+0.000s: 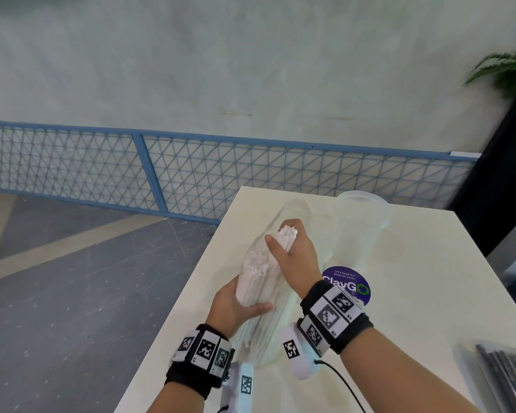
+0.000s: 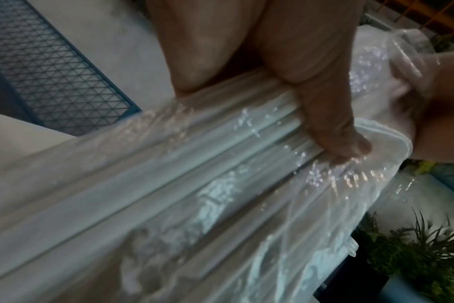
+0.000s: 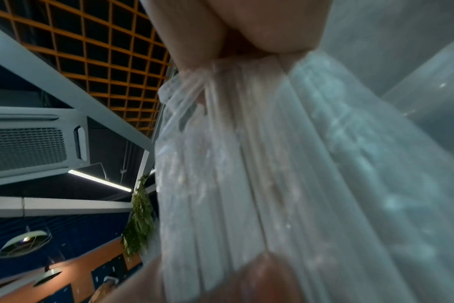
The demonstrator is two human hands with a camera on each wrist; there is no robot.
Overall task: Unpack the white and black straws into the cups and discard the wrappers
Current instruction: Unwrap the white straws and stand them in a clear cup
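Above the table's (image 1: 414, 293) left edge, head view: left hand (image 1: 236, 305) grips the wrapper (image 1: 259, 332); right hand (image 1: 292, 251) clutches white straws (image 1: 286, 234) near the cup (image 1: 361, 222). Left wrist: thumb (image 2: 332, 114) presses the wrapper (image 2: 194, 184). Right wrist: fingers (image 3: 246, 30) clamp straws (image 3: 246, 164).

A: What is worn on the arms?

B: Each bare forearm carries a black fabric wristband (image 1: 335, 318), ringed with white square tiles printed with black-and-white coded markers.

A: Anything else fixed to it?

B: Below the right band hangs a white camera block (image 1: 295, 353) with its own marker, and a thin black cable (image 1: 344, 383) trails from it. Left of that block, a similar white module (image 1: 242, 383) sits under the left band (image 1: 200, 356).
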